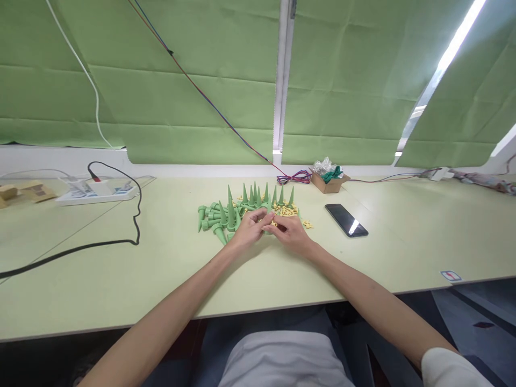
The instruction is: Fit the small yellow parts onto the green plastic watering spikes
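My left hand (pixel 252 228) is closed around a green plastic spike (pixel 269 204), its tip pointing up; the fingers cover most of its lower part. Close against it, my right hand (pixel 293 232) pinches at a small yellow plastic piece (pixel 274 222), partly hidden by the fingertips. Several green spikes stand upright behind the hands, among them one tall stacked spike (pixel 231 215). More lie on their sides at the left, such as a tilted spike (pixel 220 233). Loose yellow pieces (pixel 288 212) are heaped just beyond my right hand.
A black phone (pixel 346 220) lies right of the hands on the pale table (pixel 161 290). Behind it sits a small cardboard box (pixel 328 184) with plastic and green material, beside coiled wire (pixel 296 177). A white power strip (pixel 97 194) and black cable (pixel 100 243) occupy the left.
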`<state>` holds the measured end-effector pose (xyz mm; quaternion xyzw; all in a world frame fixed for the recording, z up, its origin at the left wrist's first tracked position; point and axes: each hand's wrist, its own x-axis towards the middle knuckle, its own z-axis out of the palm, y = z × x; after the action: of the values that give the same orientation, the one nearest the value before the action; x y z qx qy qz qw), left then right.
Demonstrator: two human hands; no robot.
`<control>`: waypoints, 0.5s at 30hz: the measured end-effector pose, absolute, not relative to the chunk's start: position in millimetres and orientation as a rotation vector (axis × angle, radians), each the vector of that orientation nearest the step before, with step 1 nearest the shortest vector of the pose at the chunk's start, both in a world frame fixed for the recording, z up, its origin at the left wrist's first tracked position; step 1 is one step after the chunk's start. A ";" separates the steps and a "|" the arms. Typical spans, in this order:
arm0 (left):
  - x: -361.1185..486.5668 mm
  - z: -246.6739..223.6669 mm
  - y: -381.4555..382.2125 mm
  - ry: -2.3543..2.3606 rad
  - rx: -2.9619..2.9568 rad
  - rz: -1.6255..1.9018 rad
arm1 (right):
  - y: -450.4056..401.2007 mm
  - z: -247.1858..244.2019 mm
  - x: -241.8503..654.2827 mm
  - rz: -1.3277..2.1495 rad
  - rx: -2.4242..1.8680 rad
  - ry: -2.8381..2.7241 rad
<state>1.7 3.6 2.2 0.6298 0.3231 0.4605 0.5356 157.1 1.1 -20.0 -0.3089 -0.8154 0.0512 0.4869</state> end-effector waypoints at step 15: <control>4.2 0.0 4.2 0.790 1.511 1.143 | 2.8 -22.8 157.1 0.120 -0.791 -1.974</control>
<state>4.2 4.2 0.0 0.6296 0.3293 0.4763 0.5180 157.1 2.8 -22.8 -0.3247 -0.8107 0.0494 0.4846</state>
